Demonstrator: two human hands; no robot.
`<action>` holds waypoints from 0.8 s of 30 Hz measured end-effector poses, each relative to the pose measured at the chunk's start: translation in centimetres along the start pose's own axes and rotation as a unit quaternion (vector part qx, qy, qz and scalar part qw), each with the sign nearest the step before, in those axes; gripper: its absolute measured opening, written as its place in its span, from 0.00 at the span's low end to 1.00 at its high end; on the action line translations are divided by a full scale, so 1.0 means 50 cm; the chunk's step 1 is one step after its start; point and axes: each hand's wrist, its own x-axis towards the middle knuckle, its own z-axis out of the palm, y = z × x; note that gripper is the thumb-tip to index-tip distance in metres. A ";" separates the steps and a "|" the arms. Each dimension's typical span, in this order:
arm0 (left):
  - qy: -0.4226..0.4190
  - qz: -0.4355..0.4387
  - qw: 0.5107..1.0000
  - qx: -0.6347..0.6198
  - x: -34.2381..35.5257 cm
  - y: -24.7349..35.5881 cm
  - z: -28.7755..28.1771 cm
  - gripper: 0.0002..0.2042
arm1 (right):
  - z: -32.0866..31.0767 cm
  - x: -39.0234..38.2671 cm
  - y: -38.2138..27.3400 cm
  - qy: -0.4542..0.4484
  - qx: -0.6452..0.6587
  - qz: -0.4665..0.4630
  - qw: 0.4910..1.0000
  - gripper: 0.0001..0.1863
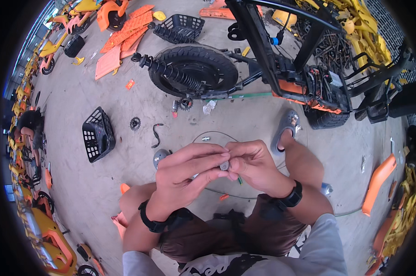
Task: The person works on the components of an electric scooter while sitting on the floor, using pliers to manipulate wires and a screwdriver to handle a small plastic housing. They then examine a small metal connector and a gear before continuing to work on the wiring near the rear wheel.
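Note:
My left hand (pixel 189 168) and my right hand (pixel 257 168) meet in front of me, above my lap. Between their fingertips is a small grey metal piece (pixel 224 166); the fingers cover most of it, so its kind cannot be told. Both hands pinch it, thumbs and fingers closed. On the floor just beyond lies a small silver cylindrical part (pixel 206 138), inside a loop of thin cable (pixel 226 135). A partly dismantled black vehicle frame (pixel 263 50) stands past my hands, with its wheel (pixel 194 69) and a coil-spring shock absorber (pixel 171 73).
Black plastic baskets (pixel 97 134) sit on the floor, left and far. A sprocket (pixel 135 123) and a curved black part (pixel 157 135) lie nearer. Orange panels (pixel 130 30) are stacked far left, yellow panels (pixel 369 32) far right. An orange panel (pixel 378 184) lies right. A person (pixel 31 129) is at far left.

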 end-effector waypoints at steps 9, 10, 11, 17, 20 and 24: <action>0.037 -0.007 0.999 0.027 0.004 -0.017 -0.013 0.13 | -0.001 0.033 0.011 -0.017 0.015 -0.018 1.000 0.06; 0.035 -0.008 0.999 0.027 0.002 -0.018 -0.015 0.13 | -0.001 0.035 0.015 -0.016 0.015 -0.016 1.000 0.06; 0.038 -0.011 0.999 0.029 0.001 -0.018 -0.017 0.13 | 0.000 0.038 0.016 -0.018 0.014 -0.014 1.000 0.07; 0.045 -0.014 0.998 0.032 -0.015 -0.025 -0.027 0.13 | 0.009 0.042 0.029 -0.017 0.046 0.007 0.999 0.07; 0.042 -0.019 0.998 0.037 -0.017 -0.022 -0.030 0.13 | 0.009 0.044 0.032 -0.024 0.032 0.005 0.999 0.07; 0.039 -0.022 0.997 0.057 -0.013 -0.012 -0.030 0.13 | 0.005 0.043 0.040 -0.024 0.103 0.055 0.993 0.07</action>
